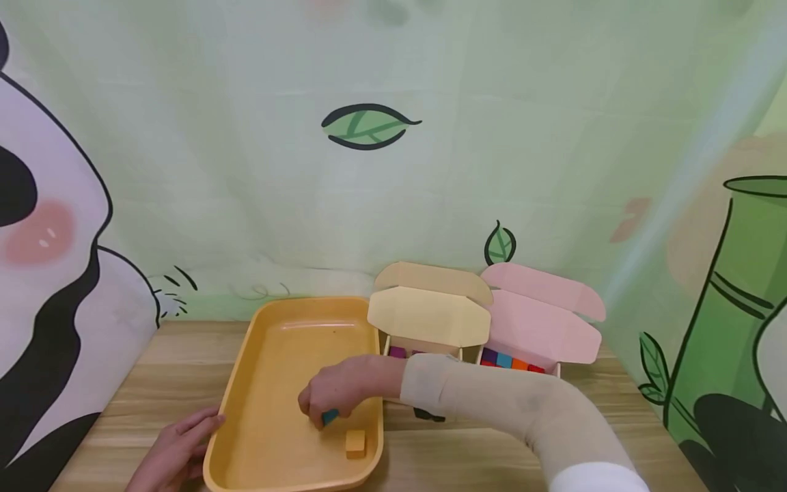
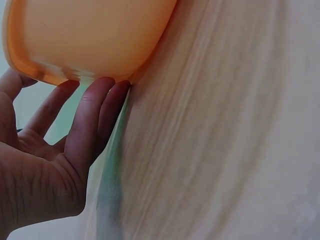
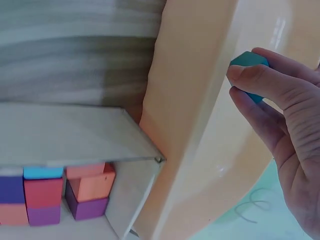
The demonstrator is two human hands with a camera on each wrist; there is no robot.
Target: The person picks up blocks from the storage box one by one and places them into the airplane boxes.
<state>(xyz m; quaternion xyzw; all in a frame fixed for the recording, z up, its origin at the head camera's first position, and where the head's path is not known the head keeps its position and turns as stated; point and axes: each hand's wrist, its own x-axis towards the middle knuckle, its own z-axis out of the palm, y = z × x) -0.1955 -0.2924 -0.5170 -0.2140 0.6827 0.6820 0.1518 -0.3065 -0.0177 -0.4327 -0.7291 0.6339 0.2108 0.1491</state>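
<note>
A blue-green block (image 3: pixel 248 59) is pinched between the thumb and fingers of my right hand (image 1: pixel 337 391), over the yellow-orange tray (image 1: pixel 285 369). In the head view most of that block is covered by the hand. An orange-yellow cube (image 1: pixel 355 443) lies on the tray floor near its front right corner, a little below the right hand. At the tray's left side, my left hand (image 1: pixel 174 447) touches the rim with its fingertips. The left wrist view shows those fingers (image 2: pixel 90 112) extended against the tray's outer wall.
Right of the tray stand an open box with a cream lid (image 1: pixel 430 316) and another with a pink lid (image 1: pixel 541 324), both holding coloured cubes. My right forearm passes in front of them. A small dark object (image 1: pixel 428 415) lies by the cream box. Behind hangs a printed cloth (image 1: pixel 277 171).
</note>
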